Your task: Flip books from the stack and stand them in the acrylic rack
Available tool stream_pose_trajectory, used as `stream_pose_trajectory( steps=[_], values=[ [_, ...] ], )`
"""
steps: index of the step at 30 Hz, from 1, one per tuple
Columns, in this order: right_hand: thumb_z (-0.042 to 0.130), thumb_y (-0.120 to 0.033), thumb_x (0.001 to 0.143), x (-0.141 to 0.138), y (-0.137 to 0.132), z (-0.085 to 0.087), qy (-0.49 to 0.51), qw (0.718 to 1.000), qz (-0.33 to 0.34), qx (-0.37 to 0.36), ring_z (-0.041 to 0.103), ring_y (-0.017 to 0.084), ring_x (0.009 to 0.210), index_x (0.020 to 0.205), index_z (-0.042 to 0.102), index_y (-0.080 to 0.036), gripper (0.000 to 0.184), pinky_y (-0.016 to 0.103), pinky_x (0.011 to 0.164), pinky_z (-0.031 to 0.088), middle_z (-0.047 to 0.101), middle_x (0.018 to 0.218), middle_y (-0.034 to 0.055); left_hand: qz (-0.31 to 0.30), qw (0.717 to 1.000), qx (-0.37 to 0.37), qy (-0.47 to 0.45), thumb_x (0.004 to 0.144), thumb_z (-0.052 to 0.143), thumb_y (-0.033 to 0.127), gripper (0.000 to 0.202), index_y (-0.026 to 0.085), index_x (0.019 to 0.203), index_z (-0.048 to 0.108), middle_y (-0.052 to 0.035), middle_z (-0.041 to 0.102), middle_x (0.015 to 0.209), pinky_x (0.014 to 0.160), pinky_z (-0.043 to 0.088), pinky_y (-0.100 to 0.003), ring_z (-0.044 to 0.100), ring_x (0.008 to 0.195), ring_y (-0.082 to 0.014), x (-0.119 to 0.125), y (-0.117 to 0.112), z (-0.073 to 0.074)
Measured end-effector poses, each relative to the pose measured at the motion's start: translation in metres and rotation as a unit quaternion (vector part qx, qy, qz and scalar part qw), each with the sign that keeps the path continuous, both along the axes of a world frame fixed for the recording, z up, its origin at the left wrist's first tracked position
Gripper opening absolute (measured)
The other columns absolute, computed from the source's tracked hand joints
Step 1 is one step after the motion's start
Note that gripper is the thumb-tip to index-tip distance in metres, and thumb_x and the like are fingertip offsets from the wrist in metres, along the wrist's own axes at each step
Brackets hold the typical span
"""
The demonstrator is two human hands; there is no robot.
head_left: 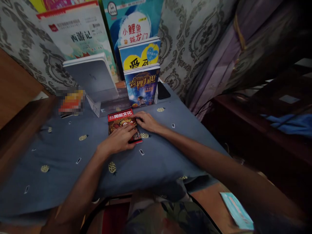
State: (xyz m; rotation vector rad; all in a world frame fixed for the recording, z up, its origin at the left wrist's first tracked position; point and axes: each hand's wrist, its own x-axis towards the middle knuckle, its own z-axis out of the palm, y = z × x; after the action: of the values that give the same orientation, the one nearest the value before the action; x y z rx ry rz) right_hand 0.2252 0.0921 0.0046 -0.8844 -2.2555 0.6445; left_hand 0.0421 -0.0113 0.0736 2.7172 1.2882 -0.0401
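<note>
A small book [120,114] with a red band and a dark picture on its cover lies on the blue tablecloth. Across its lower part rests my left hand [121,138], palm down with the fingers stretched out flat. My right hand [146,121] is at the book's upper right edge. Its fingertips touch the cover there, thumb apart from the fingers, and no grip shows. Just behind the book stands a clear stand [97,109] with a blue book [141,87] and a grey book [91,76] in it.
Behind these stand a yellow-and-blue book [140,53], a white-and-green book [73,34] and a tall teal book [136,11]. A black phone [163,90] lies to the right of the stand. A pale blue packet [237,211] lies at lower right, below the table. Patterned curtain hangs behind.
</note>
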Motion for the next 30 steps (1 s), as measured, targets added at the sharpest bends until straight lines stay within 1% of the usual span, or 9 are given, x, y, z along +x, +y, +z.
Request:
stream_pose_trajectory(
  steps=[4, 7, 10, 14, 17, 21, 25, 28, 30],
  values=[
    [0.048, -0.008, 0.086, 0.013, -0.027, 0.004, 0.051, 0.998, 0.018, -0.043, 0.066, 0.022, 0.106, 0.116, 0.072, -0.020, 0.040, 0.041, 0.098, 0.050, 0.076, 0.111, 0.0063, -0.013, 1.000, -0.020, -0.003, 0.090, 0.061, 0.029, 0.035, 0.019, 0.123, 0.065, -0.0110, 0.060, 0.142, 0.109, 0.045, -0.041, 0.055, 0.133, -0.0281, -0.001, 0.001, 0.007],
    [0.047, -0.011, 0.089, 0.021, -0.044, 0.006, 0.098, 0.991, 0.038, -0.083, 0.069, 0.020, 0.102, 0.114, 0.073, -0.020, 0.037, 0.039, 0.095, 0.052, 0.077, 0.106, 0.0052, -0.022, 0.999, -0.038, -0.023, 0.092, 0.058, 0.028, 0.033, 0.023, 0.123, 0.067, -0.0081, 0.059, 0.144, 0.110, 0.045, -0.040, 0.056, 0.133, -0.0261, -0.005, 0.004, 0.009],
    [0.049, -0.015, 0.091, 0.025, -0.053, 0.008, 0.120, 0.986, 0.040, -0.110, 0.071, 0.020, 0.098, 0.113, 0.073, -0.020, 0.033, 0.037, 0.093, 0.053, 0.078, 0.102, 0.0044, -0.029, 0.998, -0.046, -0.033, 0.092, 0.056, 0.027, 0.032, 0.024, 0.122, 0.068, -0.0075, 0.060, 0.143, 0.108, 0.045, -0.040, 0.058, 0.130, -0.0257, -0.007, 0.006, 0.009],
    [0.053, -0.019, 0.090, 0.024, -0.056, 0.010, 0.118, 0.985, 0.024, -0.121, 0.071, 0.020, 0.095, 0.110, 0.074, -0.019, 0.029, 0.036, 0.090, 0.054, 0.078, 0.099, 0.0039, -0.041, 0.997, -0.052, -0.032, 0.092, 0.055, 0.025, 0.030, 0.023, 0.118, 0.070, -0.0079, 0.062, 0.140, 0.102, 0.048, -0.038, 0.063, 0.121, -0.0250, -0.007, 0.006, 0.011],
    [0.060, -0.020, 0.087, 0.023, -0.057, 0.012, 0.105, 0.988, 0.021, -0.111, 0.070, 0.020, 0.095, 0.112, 0.074, -0.020, 0.028, 0.035, 0.089, 0.053, 0.078, 0.098, 0.0033, -0.036, 0.998, -0.050, -0.026, 0.091, 0.056, 0.025, 0.029, 0.022, 0.116, 0.070, -0.0080, 0.062, 0.139, 0.099, 0.049, -0.037, 0.063, 0.119, -0.0256, -0.006, 0.006, 0.012],
    [0.070, -0.023, 0.084, 0.023, -0.057, 0.012, 0.092, 0.991, 0.042, -0.089, 0.069, 0.021, 0.098, 0.118, 0.071, -0.021, 0.035, 0.038, 0.094, 0.050, 0.077, 0.097, 0.0028, -0.031, 0.998, -0.053, -0.023, 0.090, 0.057, 0.025, 0.030, 0.024, 0.117, 0.071, -0.0062, 0.061, 0.142, 0.098, 0.049, -0.037, 0.064, 0.118, -0.0253, -0.006, 0.005, 0.012],
    [0.073, -0.027, 0.084, 0.024, -0.055, 0.009, 0.083, 0.991, 0.053, -0.088, 0.068, 0.021, 0.099, 0.122, 0.069, -0.022, 0.038, 0.039, 0.094, 0.049, 0.076, 0.100, 0.0031, -0.027, 0.999, -0.043, -0.013, 0.090, 0.059, 0.026, 0.034, 0.024, 0.122, 0.069, -0.0063, 0.059, 0.144, 0.102, 0.048, -0.039, 0.062, 0.121, -0.0260, -0.006, 0.005, 0.010],
    [0.076, -0.030, 0.083, 0.026, -0.052, 0.006, 0.068, 0.993, 0.064, -0.076, 0.066, 0.022, 0.102, 0.126, 0.066, -0.022, 0.045, 0.039, 0.094, 0.049, 0.074, 0.105, 0.0044, -0.025, 0.999, -0.032, -0.009, 0.090, 0.060, 0.028, 0.033, 0.025, 0.122, 0.069, -0.0062, 0.059, 0.144, 0.104, 0.048, -0.040, 0.060, 0.126, -0.0264, -0.006, 0.005, 0.009],
    [0.079, -0.033, 0.081, 0.026, -0.051, 0.004, 0.044, 0.994, 0.079, -0.056, 0.063, 0.023, 0.106, 0.129, 0.064, -0.023, 0.051, 0.040, 0.095, 0.048, 0.072, 0.110, 0.0057, -0.020, 0.999, -0.028, -0.008, 0.091, 0.061, 0.030, 0.031, 0.024, 0.120, 0.070, -0.0072, 0.062, 0.140, 0.102, 0.049, -0.040, 0.062, 0.124, -0.0269, -0.006, 0.005, 0.010]
  ],
)
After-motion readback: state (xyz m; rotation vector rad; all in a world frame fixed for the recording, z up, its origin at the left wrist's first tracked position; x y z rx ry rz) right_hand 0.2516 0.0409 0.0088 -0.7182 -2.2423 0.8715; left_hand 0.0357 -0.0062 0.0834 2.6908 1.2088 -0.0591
